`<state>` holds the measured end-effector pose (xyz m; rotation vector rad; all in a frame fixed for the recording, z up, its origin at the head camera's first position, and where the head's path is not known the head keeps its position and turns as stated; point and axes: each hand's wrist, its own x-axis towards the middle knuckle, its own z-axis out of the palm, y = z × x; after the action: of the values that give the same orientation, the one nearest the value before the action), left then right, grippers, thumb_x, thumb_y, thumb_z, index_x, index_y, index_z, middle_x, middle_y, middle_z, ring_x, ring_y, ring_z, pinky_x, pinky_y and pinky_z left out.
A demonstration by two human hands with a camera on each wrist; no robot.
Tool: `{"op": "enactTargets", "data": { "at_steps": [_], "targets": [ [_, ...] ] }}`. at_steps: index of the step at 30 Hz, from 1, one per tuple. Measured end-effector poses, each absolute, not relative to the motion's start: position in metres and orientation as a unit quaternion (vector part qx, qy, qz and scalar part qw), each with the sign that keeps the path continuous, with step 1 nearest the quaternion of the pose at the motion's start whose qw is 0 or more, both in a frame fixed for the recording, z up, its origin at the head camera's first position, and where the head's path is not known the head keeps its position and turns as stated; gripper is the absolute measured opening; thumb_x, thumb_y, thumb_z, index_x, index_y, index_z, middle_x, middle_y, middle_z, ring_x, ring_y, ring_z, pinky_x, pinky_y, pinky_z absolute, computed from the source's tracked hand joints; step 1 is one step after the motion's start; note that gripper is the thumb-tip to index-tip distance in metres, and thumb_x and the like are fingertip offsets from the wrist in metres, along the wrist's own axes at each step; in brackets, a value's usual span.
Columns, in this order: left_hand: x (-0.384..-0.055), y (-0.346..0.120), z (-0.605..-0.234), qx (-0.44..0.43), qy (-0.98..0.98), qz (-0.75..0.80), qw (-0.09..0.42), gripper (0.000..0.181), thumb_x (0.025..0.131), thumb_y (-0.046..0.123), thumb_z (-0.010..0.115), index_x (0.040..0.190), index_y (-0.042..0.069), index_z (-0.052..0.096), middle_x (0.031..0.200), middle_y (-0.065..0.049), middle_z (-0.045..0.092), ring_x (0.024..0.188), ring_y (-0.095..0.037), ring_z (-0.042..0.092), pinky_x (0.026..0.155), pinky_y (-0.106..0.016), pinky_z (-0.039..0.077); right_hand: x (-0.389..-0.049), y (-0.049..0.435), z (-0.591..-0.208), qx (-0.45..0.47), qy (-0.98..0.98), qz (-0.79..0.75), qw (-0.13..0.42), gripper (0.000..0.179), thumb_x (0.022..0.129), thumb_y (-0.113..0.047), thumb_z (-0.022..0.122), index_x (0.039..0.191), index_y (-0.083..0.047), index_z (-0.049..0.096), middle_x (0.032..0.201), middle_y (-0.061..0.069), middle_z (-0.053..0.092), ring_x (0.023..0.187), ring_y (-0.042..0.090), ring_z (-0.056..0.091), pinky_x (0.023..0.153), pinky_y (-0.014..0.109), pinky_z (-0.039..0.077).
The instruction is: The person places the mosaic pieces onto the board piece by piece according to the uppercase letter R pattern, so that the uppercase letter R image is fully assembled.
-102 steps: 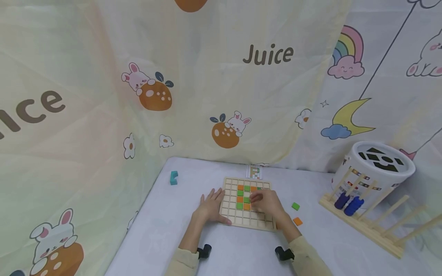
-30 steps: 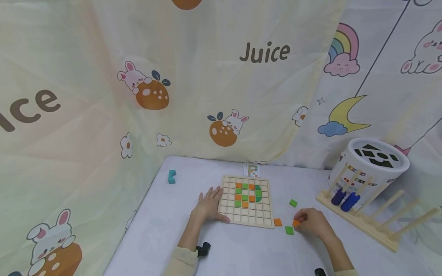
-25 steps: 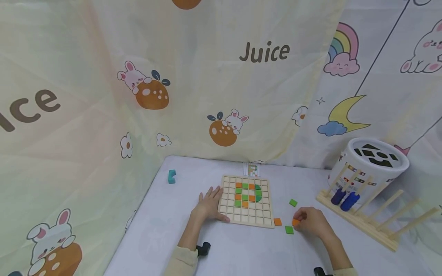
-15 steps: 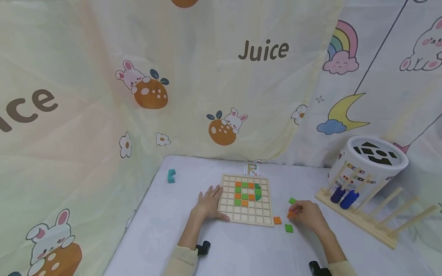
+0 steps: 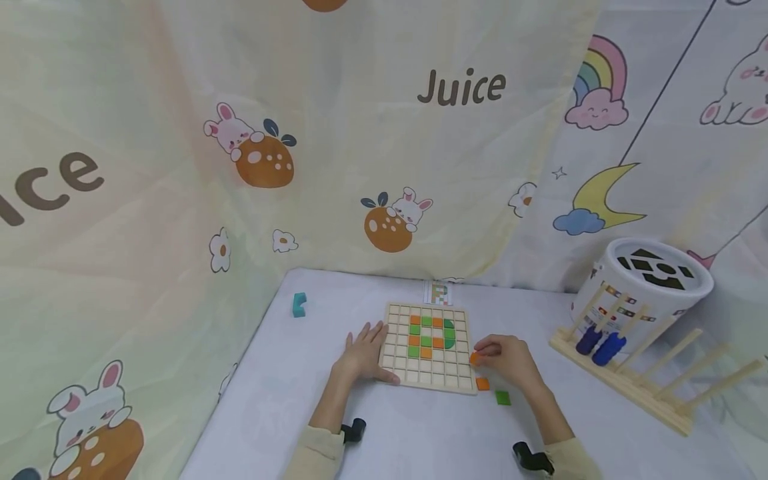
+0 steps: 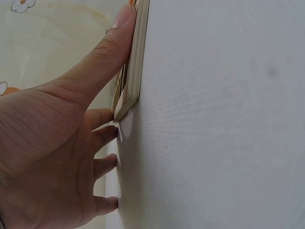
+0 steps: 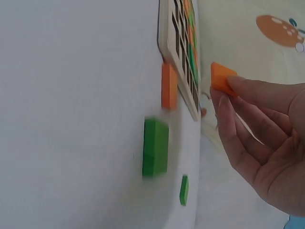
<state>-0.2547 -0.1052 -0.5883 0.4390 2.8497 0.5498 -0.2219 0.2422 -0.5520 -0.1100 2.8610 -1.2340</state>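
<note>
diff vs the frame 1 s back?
The right hand picked an orange tile off the table and carried it left to the right edge of the wooden grid board, pinched in its fingers. The left hand stayed flat at the board's left edge. The loose orange tile and green tile did not move.

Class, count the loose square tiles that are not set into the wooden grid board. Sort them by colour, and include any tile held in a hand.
Orange: 2, the held orange tile pinched by the right hand and the loose orange tile beside the board.
Green: 2, the near green tile and the far green tile.
Total: 4.
</note>
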Motion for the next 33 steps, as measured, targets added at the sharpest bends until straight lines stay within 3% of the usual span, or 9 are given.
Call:
{"op": "enactTargets", "data": {
  "at_steps": [10,22,33],
  "targets": [
    [-0.250,-0.105,-0.573,0.147,0.966,0.177,0.114,0.131,0.065,0.065,0.091,0.165,0.008,0.029,0.172,-0.012,0.025,0.159,-0.038,0.016,0.123,-0.071,0.015,-0.226,0.189,-0.563,-0.103,0.898,-0.426,0.028,0.016,0.085,-0.008,0.086,0.099,-0.012,0.079,0.086,-0.007,0.077,0.081,0.010,0.073,0.075,0.029,0.059],
    [-0.248,-0.104,-0.575,0.155,0.965,0.178,0.111,0.131,0.068,0.066,0.090,0.166,0.009,0.025,0.173,-0.011,0.023,0.160,-0.037,0.013,0.123,-0.071,0.012,-0.238,0.155,-0.572,-0.139,0.872,-0.468,0.023,0.024,0.082,-0.003,0.088,0.104,-0.009,0.079,0.091,0.001,0.077,0.081,0.012,0.073,0.073,0.024,0.061],
    [-0.250,-0.105,-0.574,0.152,0.967,0.167,0.116,0.132,0.065,0.069,0.089,0.166,0.010,0.027,0.172,-0.011,0.025,0.159,-0.038,0.017,0.122,-0.071,0.016,-0.245,0.131,-0.577,-0.156,0.891,-0.425,0.024,0.024,0.082,-0.005,0.088,0.103,-0.010,0.080,0.083,-0.006,0.074,0.076,0.009,0.069,0.068,0.024,0.059]
  ]
}}
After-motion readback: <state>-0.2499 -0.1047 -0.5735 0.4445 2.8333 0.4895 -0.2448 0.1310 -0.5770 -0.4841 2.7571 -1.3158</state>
